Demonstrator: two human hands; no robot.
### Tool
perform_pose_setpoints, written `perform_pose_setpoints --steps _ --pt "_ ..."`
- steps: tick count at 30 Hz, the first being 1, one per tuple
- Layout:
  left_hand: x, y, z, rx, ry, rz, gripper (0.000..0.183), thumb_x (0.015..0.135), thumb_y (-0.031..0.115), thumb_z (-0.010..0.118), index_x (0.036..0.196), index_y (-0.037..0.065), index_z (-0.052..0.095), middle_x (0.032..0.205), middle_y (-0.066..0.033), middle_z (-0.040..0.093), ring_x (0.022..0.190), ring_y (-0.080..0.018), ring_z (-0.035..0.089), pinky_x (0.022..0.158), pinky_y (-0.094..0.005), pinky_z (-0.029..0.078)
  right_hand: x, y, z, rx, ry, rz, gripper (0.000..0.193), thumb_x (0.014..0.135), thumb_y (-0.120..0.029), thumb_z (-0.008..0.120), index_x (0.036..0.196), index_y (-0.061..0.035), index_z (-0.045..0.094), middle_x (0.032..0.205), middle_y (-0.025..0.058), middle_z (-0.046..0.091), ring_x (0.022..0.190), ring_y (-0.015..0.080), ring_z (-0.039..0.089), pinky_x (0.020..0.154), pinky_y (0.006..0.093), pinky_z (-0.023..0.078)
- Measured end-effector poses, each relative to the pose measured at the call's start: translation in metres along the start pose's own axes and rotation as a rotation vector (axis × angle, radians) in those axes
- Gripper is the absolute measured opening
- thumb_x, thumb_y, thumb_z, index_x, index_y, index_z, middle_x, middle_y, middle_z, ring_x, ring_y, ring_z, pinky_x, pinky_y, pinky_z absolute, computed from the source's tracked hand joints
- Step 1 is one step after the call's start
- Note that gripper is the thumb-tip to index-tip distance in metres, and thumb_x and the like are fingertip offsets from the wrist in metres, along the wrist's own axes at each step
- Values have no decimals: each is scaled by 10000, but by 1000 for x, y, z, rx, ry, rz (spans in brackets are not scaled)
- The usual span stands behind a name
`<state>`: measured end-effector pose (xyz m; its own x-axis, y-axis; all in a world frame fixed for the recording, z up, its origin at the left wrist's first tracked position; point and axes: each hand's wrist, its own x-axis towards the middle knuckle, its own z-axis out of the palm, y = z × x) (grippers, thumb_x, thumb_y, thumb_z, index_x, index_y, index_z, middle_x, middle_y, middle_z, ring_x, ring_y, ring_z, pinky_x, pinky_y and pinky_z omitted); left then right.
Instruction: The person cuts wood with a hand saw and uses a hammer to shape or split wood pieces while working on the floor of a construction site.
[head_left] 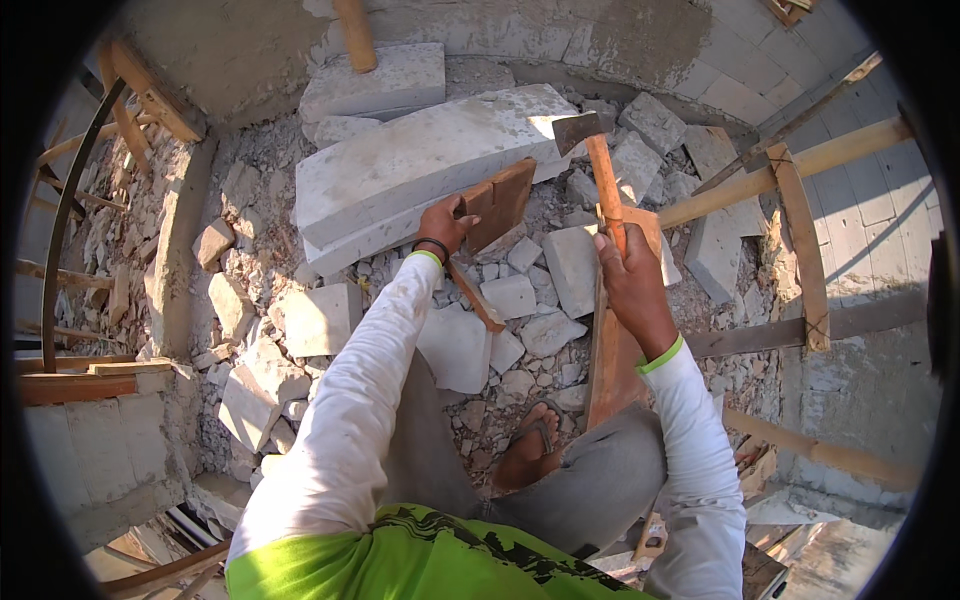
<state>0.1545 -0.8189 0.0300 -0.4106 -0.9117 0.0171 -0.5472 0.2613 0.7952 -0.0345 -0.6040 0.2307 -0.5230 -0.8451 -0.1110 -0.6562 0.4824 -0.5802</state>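
My left hand grips the edge of a short brown wooden board, tilted beside long white blocks. A thin wood strip slants down just below that hand. My right hand is closed round the wooden handle of a hatchet. Its dark, flared head is raised to the right of the board, apart from it, with the wide edge toward the left. Under the right hand a long reddish plank runs toward my knee; the hand hides part of it.
Broken white blocks and rubble cover the ground round my sandalled foot. Wooden poles and an upright batten stand at right. A concrete ledge edges the left; a rendered wall closes the back.
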Motion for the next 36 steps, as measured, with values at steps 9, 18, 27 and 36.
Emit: perform_pose_setpoints --steps 9,18,27,36 --pt "1 -22 -11 -38 -3 76 373 761 235 788 1085 88 676 1020 -173 698 971 -366 656 848 -416 519 -22 -31 93 61 46 -22 304 991 -307 537 987 -4 509 792 260 636 778 452 629 648 519 444" --pt "-6 -11 -16 -57 75 162 405 759 219 809 1083 37 645 1001 -168 695 971 -334 668 848 -399 513 -13 -2 145 146 65 -33 282 988 -270 538 979 10 501 837 296 629 830 506 599 683 543 441" --pt "-2 -26 -38 -111 12 140 511 760 140 805 1206 44 575 1209 -167 642 1145 -316 610 950 -392 498 0 4 153 139 62 -12 323 986 -285 521 999 35 483 867 326 630 862 519 607 722 547 461" --pt "7 2 -51 117 -69 279 496 752 172 810 1190 50 610 1136 -165 676 1071 -316 646 923 -385 505 1 12 176 173 193 -54 287 978 -255 561 960 22 492 743 251 617 689 431 620 639 503 460"
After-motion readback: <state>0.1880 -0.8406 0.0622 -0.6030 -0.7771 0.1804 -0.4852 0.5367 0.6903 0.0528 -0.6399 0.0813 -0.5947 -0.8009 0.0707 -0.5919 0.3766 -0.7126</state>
